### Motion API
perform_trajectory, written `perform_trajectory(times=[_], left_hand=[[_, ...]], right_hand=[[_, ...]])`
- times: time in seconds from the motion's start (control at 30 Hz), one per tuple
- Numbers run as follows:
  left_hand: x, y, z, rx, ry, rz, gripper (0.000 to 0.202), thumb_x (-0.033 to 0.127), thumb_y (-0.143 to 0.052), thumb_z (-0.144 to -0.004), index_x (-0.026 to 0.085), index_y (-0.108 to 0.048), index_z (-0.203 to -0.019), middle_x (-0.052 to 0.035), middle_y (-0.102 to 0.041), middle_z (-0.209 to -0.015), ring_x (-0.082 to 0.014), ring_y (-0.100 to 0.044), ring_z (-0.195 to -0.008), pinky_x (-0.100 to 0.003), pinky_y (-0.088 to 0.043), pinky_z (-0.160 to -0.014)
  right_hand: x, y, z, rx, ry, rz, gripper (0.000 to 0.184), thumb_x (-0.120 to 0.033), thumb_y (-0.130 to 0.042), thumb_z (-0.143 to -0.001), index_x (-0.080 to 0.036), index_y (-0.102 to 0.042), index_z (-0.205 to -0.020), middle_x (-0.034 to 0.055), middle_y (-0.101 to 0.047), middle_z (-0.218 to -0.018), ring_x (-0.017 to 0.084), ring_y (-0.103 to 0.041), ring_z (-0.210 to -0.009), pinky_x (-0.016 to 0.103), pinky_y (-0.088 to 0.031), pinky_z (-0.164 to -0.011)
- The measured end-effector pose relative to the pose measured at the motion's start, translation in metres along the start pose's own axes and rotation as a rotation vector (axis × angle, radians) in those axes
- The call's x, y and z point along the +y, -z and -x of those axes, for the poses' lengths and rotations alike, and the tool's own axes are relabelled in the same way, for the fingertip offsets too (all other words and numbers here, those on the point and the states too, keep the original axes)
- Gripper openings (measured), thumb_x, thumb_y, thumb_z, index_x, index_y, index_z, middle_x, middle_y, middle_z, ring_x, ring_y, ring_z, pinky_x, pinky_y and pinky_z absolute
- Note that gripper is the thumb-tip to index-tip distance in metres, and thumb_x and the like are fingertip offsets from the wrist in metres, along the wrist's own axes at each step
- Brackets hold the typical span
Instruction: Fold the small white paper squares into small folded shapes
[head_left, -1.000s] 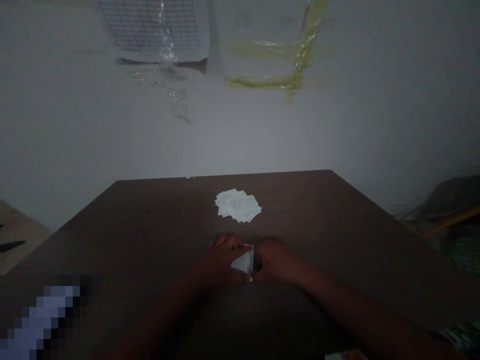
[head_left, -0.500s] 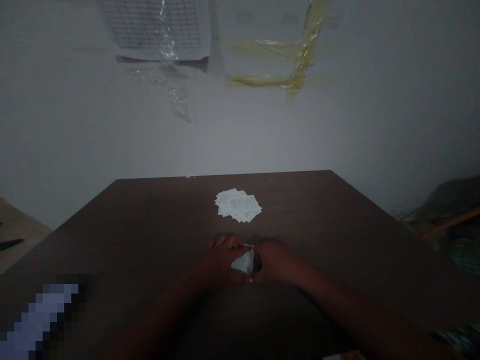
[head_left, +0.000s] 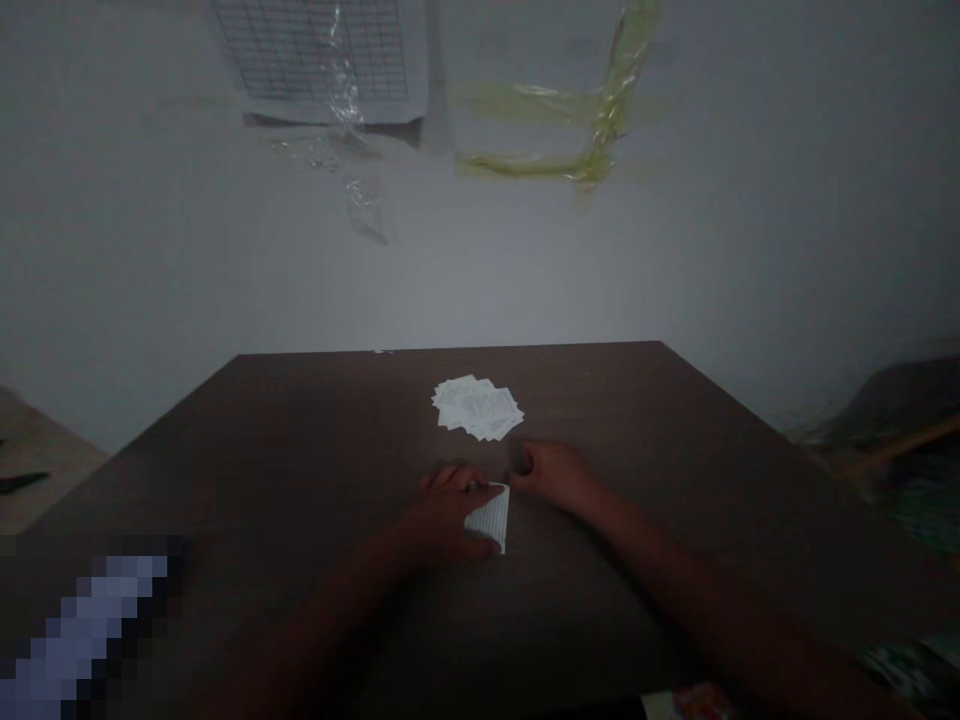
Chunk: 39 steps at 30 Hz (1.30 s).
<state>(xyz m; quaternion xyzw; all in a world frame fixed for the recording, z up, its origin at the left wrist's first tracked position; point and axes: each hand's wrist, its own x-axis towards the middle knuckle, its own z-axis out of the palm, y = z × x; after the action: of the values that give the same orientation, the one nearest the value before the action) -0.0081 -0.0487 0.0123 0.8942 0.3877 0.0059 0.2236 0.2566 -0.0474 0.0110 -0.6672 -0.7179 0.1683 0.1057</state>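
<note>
My left hand [head_left: 450,515] lies on the table and holds a small printed sheet of paper [head_left: 489,518], its thumb along the near edge and a finger across the far part. The sheet's left side is hidden under the hand. Just to the right of the far corner is my right hand [head_left: 553,474], with its fingers curled in. Whether its fingertips touch that corner or pinch anything is too dark to tell. Beyond both hands, a loose pile of printed paper slips [head_left: 480,408] lies fanned out.
The brown table [head_left: 322,420] meets a wall [head_left: 525,270] that bears a taped grid sheet [head_left: 330,60] and yellowish tape [head_left: 600,130]. A blurred-out pale object [head_left: 90,630] is at the near left. Part of a colourful item [head_left: 701,700] shows at the bottom edge.
My right hand has come off the sheet's right side and moved away and to the right, by its far corner. More of the sheet shows, looking flatter. My left hand stays put.
</note>
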Motion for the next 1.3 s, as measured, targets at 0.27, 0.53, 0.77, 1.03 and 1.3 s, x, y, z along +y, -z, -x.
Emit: perform_trajectory(times=[0.27, 0.53, 0.77, 1.03, 1.3], left_hand=[[0.0, -0.006, 0.005, 0.054, -0.041, -0.03, 0.087, 0.056, -0.102, -0.101, 0.032, -0.077, -0.181, -0.0153, -0.077, -0.172, -0.0485, -0.066, -0.162, -0.069, -0.049, -0.141], [0.003, -0.008, 0.008, 0.103, -0.02, -0.005, 0.098, 0.046, -0.108, -0.1, 0.03, -0.068, -0.188, -0.0155, -0.073, -0.179, -0.0475, -0.063, -0.168, -0.064, -0.045, -0.146], [0.001, -0.007, 0.008, 0.128, 0.01, 0.013, 0.099, 0.052, -0.107, -0.099, 0.026, -0.068, -0.186, -0.0213, -0.063, -0.19, -0.0523, -0.056, -0.175, -0.07, -0.044, -0.148], [-0.005, -0.009, 0.006, 0.138, 0.026, 0.011, 0.083, 0.057, -0.107, -0.097, 0.035, -0.08, -0.172, -0.0147, -0.072, -0.18, -0.0489, -0.062, -0.171, -0.065, -0.05, -0.146], [-0.003, -0.007, 0.005, 0.129, 0.032, 0.035, 0.091, 0.052, -0.107, -0.094, 0.031, -0.075, -0.176, -0.0179, -0.072, -0.179, -0.0507, -0.064, -0.17, -0.069, -0.051, -0.145]], right_hand=[[0.017, -0.02, 0.01, 0.053, 0.221, -0.074, 0.01, -0.018, -0.086, -0.107, -0.023, -0.085, -0.116, 0.0089, -0.086, -0.118, 0.029, -0.08, -0.11, 0.038, -0.056, -0.098], [0.024, -0.036, 0.013, 0.056, 0.44, -0.123, 0.015, -0.025, -0.088, -0.112, -0.024, -0.091, -0.127, 0.0127, -0.085, -0.127, 0.035, -0.078, -0.127, 0.053, -0.06, -0.116], [0.019, -0.033, 0.013, 0.035, 0.459, -0.2, 0.011, -0.027, -0.093, -0.111, -0.024, -0.093, -0.122, 0.0118, -0.086, -0.127, 0.035, -0.077, -0.127, 0.053, -0.059, -0.116], [0.012, -0.027, 0.019, 0.002, 0.459, -0.384, 0.008, -0.032, -0.095, -0.112, -0.025, -0.092, -0.115, 0.0093, -0.09, -0.121, 0.031, -0.082, -0.119, 0.048, -0.061, -0.113], [0.006, -0.03, 0.023, -0.04, 0.255, -0.636, 0.02, -0.024, -0.091, -0.102, -0.025, -0.087, -0.122, 0.0049, -0.091, -0.117, 0.027, -0.083, -0.109, 0.041, -0.065, -0.101]])
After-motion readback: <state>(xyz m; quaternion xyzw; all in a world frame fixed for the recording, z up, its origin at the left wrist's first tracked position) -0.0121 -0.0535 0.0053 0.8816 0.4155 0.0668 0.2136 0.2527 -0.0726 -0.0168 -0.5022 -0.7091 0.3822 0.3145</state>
